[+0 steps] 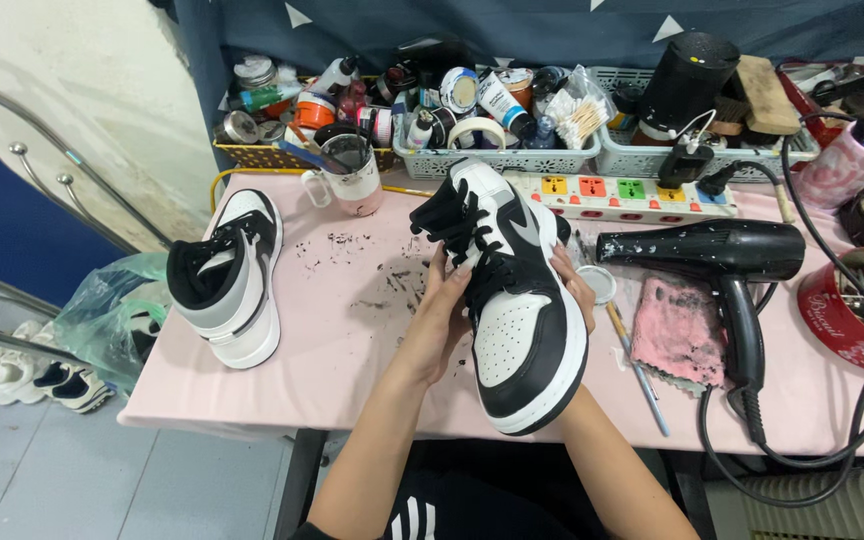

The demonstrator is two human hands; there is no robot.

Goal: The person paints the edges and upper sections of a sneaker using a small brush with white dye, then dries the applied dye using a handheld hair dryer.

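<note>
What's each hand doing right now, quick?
Left hand: closed around the side of the black and white sneaker, holding it up.
Right hand: gripping the same sneaker from the other side, mostly hidden behind it.

Bare forearms, black garment with white stripes

This looks like a small shoe cleaning or repair workshop, set up in a simple room; a pink table [352, 330] is stained with dark specks; baskets [497, 158] behind it are full of paint bottles, tape and cotton swabs; a black hair dryer [722, 255], a power strip [617, 195] and a stained pink cloth [680, 330] lie near; more sneakers [12, 375] wait on the floor.
</note>
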